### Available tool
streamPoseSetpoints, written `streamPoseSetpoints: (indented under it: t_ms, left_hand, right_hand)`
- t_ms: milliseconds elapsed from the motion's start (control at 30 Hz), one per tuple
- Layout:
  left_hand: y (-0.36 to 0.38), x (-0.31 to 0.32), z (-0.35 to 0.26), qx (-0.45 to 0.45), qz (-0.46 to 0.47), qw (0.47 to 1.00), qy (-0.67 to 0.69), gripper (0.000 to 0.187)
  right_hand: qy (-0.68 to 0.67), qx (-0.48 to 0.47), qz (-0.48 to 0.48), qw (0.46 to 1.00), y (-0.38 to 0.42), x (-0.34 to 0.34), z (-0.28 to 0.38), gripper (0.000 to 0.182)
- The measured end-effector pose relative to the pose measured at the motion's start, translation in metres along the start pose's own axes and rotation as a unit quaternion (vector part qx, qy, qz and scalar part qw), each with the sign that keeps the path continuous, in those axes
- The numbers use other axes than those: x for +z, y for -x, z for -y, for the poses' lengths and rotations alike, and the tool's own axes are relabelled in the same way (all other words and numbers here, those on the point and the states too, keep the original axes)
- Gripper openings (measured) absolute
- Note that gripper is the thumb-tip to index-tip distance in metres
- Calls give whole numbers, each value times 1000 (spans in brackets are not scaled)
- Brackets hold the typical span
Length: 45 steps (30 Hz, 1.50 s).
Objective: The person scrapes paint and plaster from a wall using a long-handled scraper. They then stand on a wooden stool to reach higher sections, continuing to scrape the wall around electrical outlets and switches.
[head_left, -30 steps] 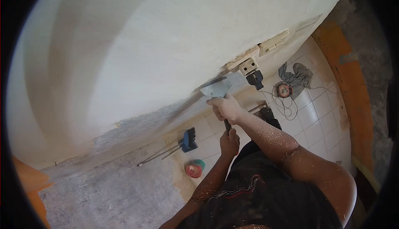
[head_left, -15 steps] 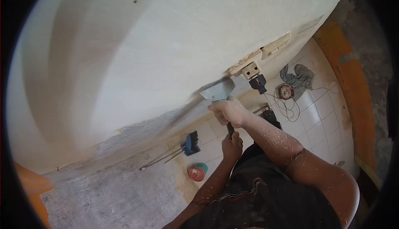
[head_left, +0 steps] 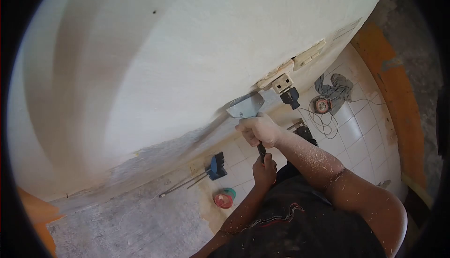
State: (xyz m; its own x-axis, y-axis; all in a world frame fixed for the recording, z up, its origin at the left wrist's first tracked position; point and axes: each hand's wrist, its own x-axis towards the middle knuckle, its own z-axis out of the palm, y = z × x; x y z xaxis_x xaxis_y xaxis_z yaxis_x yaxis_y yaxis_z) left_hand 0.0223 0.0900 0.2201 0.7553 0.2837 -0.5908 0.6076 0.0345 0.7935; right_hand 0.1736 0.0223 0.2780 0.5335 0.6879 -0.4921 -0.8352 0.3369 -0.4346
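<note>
A wide grey metal scraper [head_left: 246,106] has its blade edge at the white wall, just left of a double socket [head_left: 282,84] with a black plug [head_left: 290,98] in it. Dust covers my right hand [head_left: 258,129], which is closed around the tool just below the blade. Lower on the black handle [head_left: 261,151], my left hand [head_left: 265,170] is wrapped round its end. A rough grey scraped band [head_left: 173,144] runs down the wall to the left of the blade.
On the tiled floor at right lie a grey cloth [head_left: 338,87] and a round cable reel [head_left: 322,105] with looped cord. A blue dustpan [head_left: 216,166], a red basket [head_left: 223,201] and a green one [head_left: 229,192] are at lower centre. An orange strip [head_left: 391,94] borders the right.
The view has shifted slightly. The scraper looks tilted a little differently and stays beside the socket, with both my hands still on it.
</note>
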Motion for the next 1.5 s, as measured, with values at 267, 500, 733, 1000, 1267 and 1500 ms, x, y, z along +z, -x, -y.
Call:
streamPoseSetpoints:
  t_ms: [267, 500, 733, 1000, 1267, 1500]
  left_hand:
    - [-4, 2, 8, -11, 16, 1000, 17, 32]
    - [2, 3, -1, -10, 15, 999, 28, 31]
    - [-5, -1, 6, 28, 21, 999, -9, 33]
    - [-9, 1, 7, 39, 23, 999, -25, 34]
    - [-9, 0, 6, 40, 32, 999, -15, 32]
    - [-15, 7, 11, 3, 32, 999, 33, 31]
  right_hand:
    - [27, 15, -24, 999, -6, -4, -5, 15]
    - [7, -19, -19, 1000, -2, 1, -4, 18]
    - [11, -25, -24, 999, -1, 5, -2, 22]
    - [17, -38, -33, 999, 0, 3, 0, 22]
    - [-3, -13, -28, 1000, 1, 4, 1, 22]
    - [25, -38, -52, 998, 2, 8, 6, 16]
